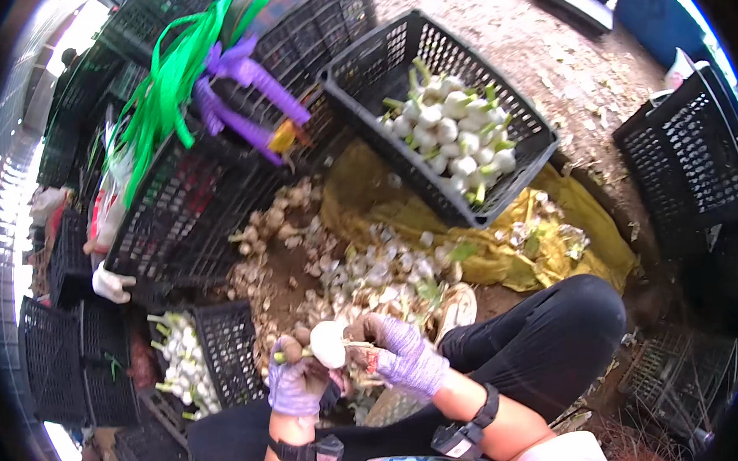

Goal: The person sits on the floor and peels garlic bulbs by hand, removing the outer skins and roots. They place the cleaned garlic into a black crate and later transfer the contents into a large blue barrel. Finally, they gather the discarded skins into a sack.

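Note:
A white garlic bulb [328, 344] is held between my two gloved hands, low in the middle of the head view. My left hand [296, 382], in a pale purple glove with soiled fingertips, is closed around its green stem. From the other side my right hand [408, 355], gloved alike, has its fingers closed at the thin dry strands on the bulb. A small red patch shows by the right fingers; I cannot tell what it is. Beneath the hands lies a heap of garlic peelings [375, 273].
A black crate [511, 112] of trimmed garlic stands ahead on a yellow sack [578, 269]. Another crate [226, 353] with garlic is at lower left. Green straps [162, 91] and purple gloves [243, 71] hang over stacked crates. A tilted crate [686, 157] stands at right.

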The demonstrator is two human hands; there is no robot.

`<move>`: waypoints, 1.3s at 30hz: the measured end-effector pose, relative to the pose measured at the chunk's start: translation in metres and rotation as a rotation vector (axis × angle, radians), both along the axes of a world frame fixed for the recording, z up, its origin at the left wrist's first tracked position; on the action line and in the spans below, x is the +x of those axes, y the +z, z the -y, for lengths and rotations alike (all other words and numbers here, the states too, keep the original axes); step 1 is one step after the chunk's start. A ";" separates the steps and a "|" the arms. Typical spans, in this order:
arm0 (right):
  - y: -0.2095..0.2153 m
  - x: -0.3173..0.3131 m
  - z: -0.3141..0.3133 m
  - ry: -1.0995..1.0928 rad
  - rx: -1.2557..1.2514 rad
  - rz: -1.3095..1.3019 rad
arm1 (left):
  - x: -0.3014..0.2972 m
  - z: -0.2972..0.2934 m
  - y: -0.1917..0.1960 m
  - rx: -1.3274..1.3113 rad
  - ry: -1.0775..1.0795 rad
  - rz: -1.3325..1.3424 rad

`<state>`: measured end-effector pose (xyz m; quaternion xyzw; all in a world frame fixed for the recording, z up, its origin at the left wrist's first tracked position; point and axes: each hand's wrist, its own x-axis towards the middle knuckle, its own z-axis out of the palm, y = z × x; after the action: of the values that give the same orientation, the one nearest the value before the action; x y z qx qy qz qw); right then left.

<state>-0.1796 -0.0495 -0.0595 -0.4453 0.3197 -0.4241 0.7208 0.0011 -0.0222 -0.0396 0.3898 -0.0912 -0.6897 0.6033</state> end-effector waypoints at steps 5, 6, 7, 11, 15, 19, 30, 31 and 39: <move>0.003 -0.014 0.023 -0.341 0.417 0.111 | -0.016 0.045 -0.001 -0.075 0.123 -0.073; -0.001 -0.011 0.025 -0.409 0.474 0.142 | -0.021 0.061 0.004 -0.151 0.101 -0.060; -0.009 -0.007 0.024 -0.460 0.488 0.094 | -0.039 0.082 0.020 -0.250 0.062 -0.017; -0.030 0.002 0.024 -0.416 0.486 -0.024 | -0.092 0.156 0.051 -0.273 -0.246 0.086; -0.047 0.007 0.023 -0.382 0.414 0.003 | -0.064 0.172 -0.013 -0.246 -0.187 0.468; -0.109 0.005 -0.002 -0.329 0.416 -0.091 | 0.017 0.170 -0.109 0.111 -0.060 0.725; -0.093 0.014 0.045 -0.109 0.609 -0.482 | 0.193 0.258 -0.208 0.866 0.325 0.762; -0.088 0.017 0.048 -0.077 0.597 -0.473 | 0.206 0.262 -0.217 0.842 0.382 0.697; -0.073 0.019 0.043 -0.098 0.430 -0.478 | 0.159 0.245 -0.208 0.672 0.336 0.688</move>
<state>-0.1609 -0.0927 -0.1328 -0.3539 0.5833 -0.2645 0.6815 0.1596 -0.2669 -0.2478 0.7763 0.0062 -0.4059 0.4823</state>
